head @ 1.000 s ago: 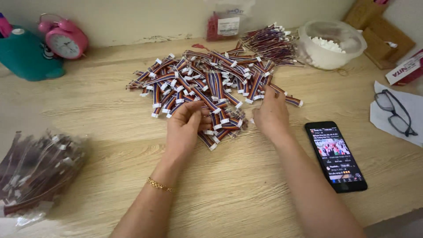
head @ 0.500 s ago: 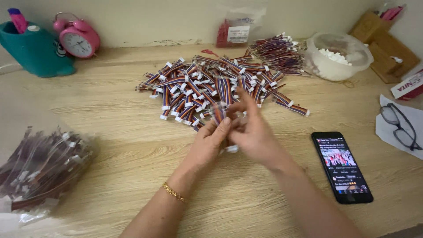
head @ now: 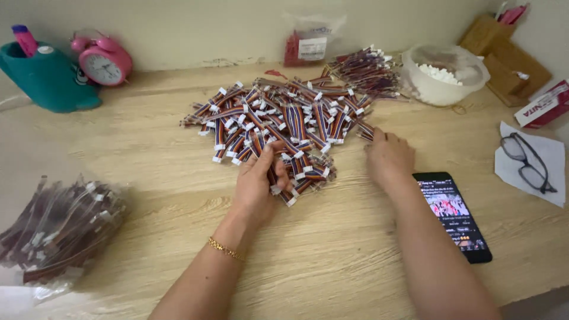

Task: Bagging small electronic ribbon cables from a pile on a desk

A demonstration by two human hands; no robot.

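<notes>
Half a second ago both hands met in front of the pile, working one bundle between them. Now they are apart. The left hand (head: pixel 256 181) sits at the near edge of the pile of wire harnesses (head: pixel 284 121), fingers curled and pressed around a small bundle of harnesses (head: pixel 299 178), thumb over the top. The right hand (head: pixel 388 157) has moved out to the right edge of the pile, palm down, fingers loosely spread, fingertips touching the outermost harnesses; whether it pinches one cannot be told. A gold bracelet (head: pixel 225 249) is on the left wrist. The camera view has also shifted slightly; the pile itself looks unchanged.

The pile lies mid-desk, short multicoloured ribbon cables with white connectors at the ends, heaped loosely. A second darker batch of cables (head: pixel 364 68) lies behind it to the right.

Surface is a light wooden desk (head: pixel 148 172) against a pale wall. Far left: teal holder (head: pixel 44 80) with a pink pen, pink alarm clock (head: pixel 105 59) beside it. Near left: clear plastic bag of dark cables (head: pixel 56 228). At the back: small bag with red parts (head: pixel 305 44). Right: white bowl (head: pixel 441 74) of small white pieces, wooden organiser (head: pixel 504 50), glasses (head: pixel 527 160) on white paper, a red-and-white box (head: pixel 545 106), black phone (head: pixel 453 216) with lit screen just beside the right forearm.
</notes>
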